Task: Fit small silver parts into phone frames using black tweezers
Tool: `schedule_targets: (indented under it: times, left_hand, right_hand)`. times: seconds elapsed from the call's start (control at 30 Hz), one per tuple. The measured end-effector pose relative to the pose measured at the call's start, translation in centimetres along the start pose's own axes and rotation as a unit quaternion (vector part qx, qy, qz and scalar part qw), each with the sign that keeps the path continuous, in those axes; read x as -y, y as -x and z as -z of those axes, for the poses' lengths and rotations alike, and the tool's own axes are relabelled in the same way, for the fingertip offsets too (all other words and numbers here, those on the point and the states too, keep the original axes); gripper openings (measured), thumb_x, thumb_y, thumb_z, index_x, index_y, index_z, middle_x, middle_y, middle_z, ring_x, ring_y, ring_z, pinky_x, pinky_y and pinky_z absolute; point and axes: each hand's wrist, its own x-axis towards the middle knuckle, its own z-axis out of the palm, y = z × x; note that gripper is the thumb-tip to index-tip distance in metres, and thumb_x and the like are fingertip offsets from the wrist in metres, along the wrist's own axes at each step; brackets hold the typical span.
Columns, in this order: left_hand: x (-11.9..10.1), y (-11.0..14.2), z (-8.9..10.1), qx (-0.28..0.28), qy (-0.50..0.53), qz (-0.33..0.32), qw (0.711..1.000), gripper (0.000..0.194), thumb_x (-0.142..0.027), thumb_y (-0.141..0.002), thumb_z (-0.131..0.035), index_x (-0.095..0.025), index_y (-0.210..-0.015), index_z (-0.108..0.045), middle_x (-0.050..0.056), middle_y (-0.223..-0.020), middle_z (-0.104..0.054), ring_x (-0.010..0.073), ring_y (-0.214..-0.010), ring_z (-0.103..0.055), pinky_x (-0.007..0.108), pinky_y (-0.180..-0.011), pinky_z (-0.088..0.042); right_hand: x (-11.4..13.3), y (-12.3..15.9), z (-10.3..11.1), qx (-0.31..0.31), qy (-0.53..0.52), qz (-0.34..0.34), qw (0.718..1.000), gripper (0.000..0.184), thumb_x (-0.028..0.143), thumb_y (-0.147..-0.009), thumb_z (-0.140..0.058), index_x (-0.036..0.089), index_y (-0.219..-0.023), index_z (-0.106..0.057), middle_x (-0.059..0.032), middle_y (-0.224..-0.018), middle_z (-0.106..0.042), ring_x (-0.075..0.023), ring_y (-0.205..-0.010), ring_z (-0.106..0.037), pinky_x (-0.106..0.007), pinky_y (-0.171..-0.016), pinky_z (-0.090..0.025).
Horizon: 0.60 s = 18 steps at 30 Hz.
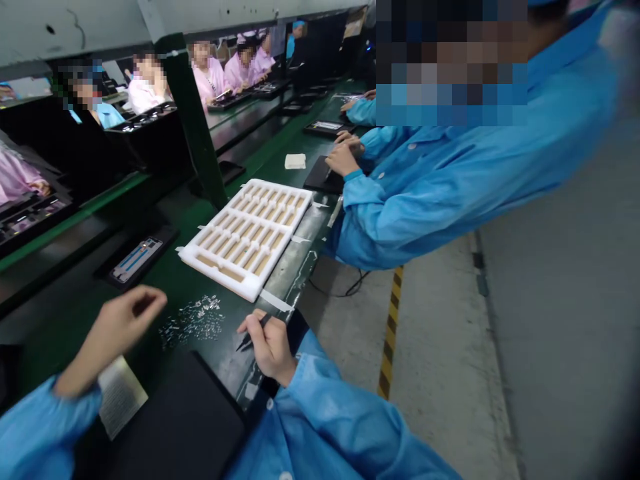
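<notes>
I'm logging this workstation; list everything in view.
Bench: one, green, centre
Slotted tray: one, white, middle
Tiny parts: many, silvery, on bench
Panel: one, black, bottom
Printed paper: one, pale, bottom left
Device: one, grey and blue, in black tray
Block: one, cream, far bench
Post: one, green, upper left
Floor tape: one, yellow-black, right
Co-workers: several, wearing blue or pink, right, background
Pointed tool: one, black, bench edge
Left hand: one, blue-sleeved, left
Right hand: one, blue-sleeved, holding tool

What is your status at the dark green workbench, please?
Right hand gripping slim black tweezers; left hand curled, contents unclear. Small shiny metallic-looking pieces scattered on workbench. White slotted rectangular tray beyond, not between tweezers and pieces.
</notes>
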Motion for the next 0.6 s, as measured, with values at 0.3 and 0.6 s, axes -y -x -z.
schedule_targets:
  times: [0.3,0.6]
  left_hand:
    - [-4.2,15.3,-10.3,-0.016,0.007,-0.121,0.992,0.040,-0.050,-0.102,-0.056,-0.025,-0.072,-0.056,-0.005,-0.054,-0.055,0.0123,-0.042,-0.056,0.024,-0.045,-0.038]
    - [-3.4,15.4,-10.9,-0.067,-0.020,-0.159,0.985,0.041,-0.043,-0.105,-0.056,-0.023,-0.071,-0.049,-0.007,-0.056,-0.055,0.0104,-0.046,-0.060,0.024,-0.048,-0.040]
  right_hand:
    - [0.1,-0.2,-0.2,0.038,0.020,-0.040,0.998,0.062,0.049,-0.115,-0.039,0.021,-0.079,-0.081,-0.0070,-0.075,-0.079,-0.0204,-0.073,-0.077,-0.030,-0.075,-0.056]
    - [-0.2,0.0,-0.4,0.026,0.034,-0.079,0.996,0.072,0.062,-0.112,-0.035,0.021,-0.076,-0.082,-0.0036,-0.054,-0.067,-0.0189,-0.056,-0.070,-0.028,-0.065,-0.056]
